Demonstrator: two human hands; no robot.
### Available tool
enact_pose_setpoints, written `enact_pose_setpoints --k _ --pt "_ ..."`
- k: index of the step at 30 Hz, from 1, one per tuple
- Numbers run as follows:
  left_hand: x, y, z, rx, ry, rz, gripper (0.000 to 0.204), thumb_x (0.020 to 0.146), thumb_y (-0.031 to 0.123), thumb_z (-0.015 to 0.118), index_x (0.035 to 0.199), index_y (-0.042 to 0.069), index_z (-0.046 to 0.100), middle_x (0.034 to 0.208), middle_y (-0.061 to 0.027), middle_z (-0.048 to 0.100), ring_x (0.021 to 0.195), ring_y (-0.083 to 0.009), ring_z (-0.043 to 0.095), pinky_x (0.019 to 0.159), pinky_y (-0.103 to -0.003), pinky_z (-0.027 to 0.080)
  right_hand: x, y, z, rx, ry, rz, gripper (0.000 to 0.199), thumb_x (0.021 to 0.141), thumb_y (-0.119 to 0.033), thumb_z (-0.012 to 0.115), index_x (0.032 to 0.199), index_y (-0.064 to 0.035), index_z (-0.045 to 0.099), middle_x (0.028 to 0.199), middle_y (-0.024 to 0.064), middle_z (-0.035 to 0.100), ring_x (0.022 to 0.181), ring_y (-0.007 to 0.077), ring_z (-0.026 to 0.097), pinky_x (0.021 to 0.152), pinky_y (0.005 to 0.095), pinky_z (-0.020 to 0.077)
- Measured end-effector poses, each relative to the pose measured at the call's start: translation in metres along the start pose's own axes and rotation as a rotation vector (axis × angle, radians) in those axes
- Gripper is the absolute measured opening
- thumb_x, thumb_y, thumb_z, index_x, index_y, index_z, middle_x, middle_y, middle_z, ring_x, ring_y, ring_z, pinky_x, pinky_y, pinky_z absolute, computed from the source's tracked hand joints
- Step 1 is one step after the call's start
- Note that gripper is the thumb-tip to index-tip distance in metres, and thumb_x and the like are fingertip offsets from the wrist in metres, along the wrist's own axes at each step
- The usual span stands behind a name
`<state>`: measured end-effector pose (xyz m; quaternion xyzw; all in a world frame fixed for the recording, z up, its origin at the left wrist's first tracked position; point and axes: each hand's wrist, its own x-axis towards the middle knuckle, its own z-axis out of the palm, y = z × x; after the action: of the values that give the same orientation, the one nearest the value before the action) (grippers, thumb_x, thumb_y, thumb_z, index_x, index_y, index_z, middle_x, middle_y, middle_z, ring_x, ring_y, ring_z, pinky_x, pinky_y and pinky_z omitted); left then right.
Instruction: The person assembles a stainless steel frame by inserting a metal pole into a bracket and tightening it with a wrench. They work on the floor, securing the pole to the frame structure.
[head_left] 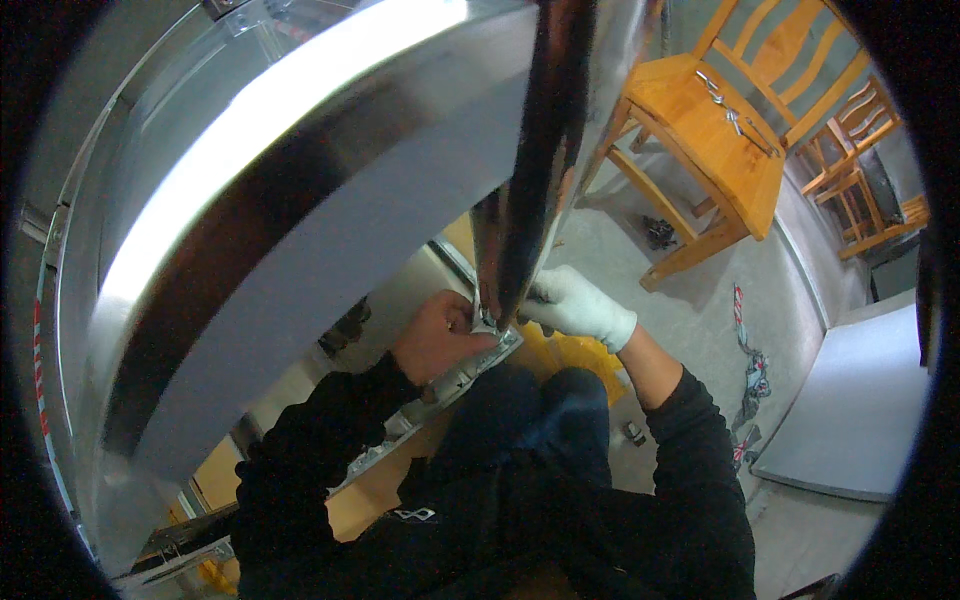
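My bare left hand (438, 338) is at the lower end of an upright shiny metal post (540, 160). Its thumb and fingers close in a pinch by a small bracket-like metal piece there; what lies between the fingertips is too small to name. On the post's other side is my right hand (580, 308), in a white glove. Its fingers curl in toward the post's foot, and whatever they grip is hidden. Beneath both hands runs a metal rail (490, 358). A broad curved metal-edged panel (330, 220) joins the post and covers much of the upper left.
A wooden chair (690, 130) with metal tools (735, 118) on its seat stands at the right. More chairs (850, 180) are behind it. A pale flat panel (850, 400) lies at the far right near crumpled striped tape (752, 375). Yellow plastic (570, 352) lies below my right hand.
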<state>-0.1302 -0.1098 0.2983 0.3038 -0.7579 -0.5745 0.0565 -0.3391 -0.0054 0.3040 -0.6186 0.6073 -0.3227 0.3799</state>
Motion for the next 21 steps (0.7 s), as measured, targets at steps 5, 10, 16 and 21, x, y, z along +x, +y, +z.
enact_pose_setpoints --k 5,10,16,21 --pt "-0.001 -0.001 0.000 0.008 -0.014 -0.051 0.048 0.067 0.025 0.078 0.095 0.000 0.048 0.070 -0.0016 0.047 0.063 -0.0096 0.045 0.055 -0.027 0.040 -0.006 -0.005 0.010 -0.342 0.110 -0.244 0.034 0.076 -0.030 0.066 0.095 -0.0041 0.056 0.073 0.0171 0.061 0.070 0.0375 0.060 0.060 0.0417 0.0477" --pt "-0.004 -0.002 0.000 0.017 -0.004 -0.010 0.048 0.067 0.022 0.078 0.097 0.001 0.046 0.072 -0.0022 0.047 0.065 -0.0102 0.045 0.057 -0.027 0.040 -0.007 -0.029 0.024 -0.467 0.245 -0.116 0.050 0.073 -0.045 0.066 0.095 -0.0022 0.055 0.074 0.0188 0.061 0.070 0.0373 0.061 0.060 0.0426 0.0482" --pt "0.005 -0.031 0.008 -0.068 -0.005 0.095 0.050 0.068 0.020 0.078 0.098 0.000 0.044 0.075 -0.0038 0.048 0.067 -0.0114 0.047 0.060 -0.028 0.042 -0.004 -0.046 0.043 -0.388 0.396 0.052 0.053 0.070 -0.048 0.068 0.092 -0.0018 0.055 0.074 0.0188 0.062 0.068 0.0380 0.061 0.058 0.0430 0.0486" --pt "0.009 -0.045 0.012 -0.225 -0.036 0.050 0.052 0.068 0.021 0.078 0.099 -0.001 0.043 0.077 -0.0067 0.051 0.070 -0.0120 0.050 0.060 -0.029 0.043 -0.001 -0.037 0.044 -0.463 0.310 0.074 0.054 0.070 -0.051 0.067 0.091 -0.0020 0.055 0.071 0.0180 0.062 0.065 0.0357 0.062 0.057 0.0422 0.0487"
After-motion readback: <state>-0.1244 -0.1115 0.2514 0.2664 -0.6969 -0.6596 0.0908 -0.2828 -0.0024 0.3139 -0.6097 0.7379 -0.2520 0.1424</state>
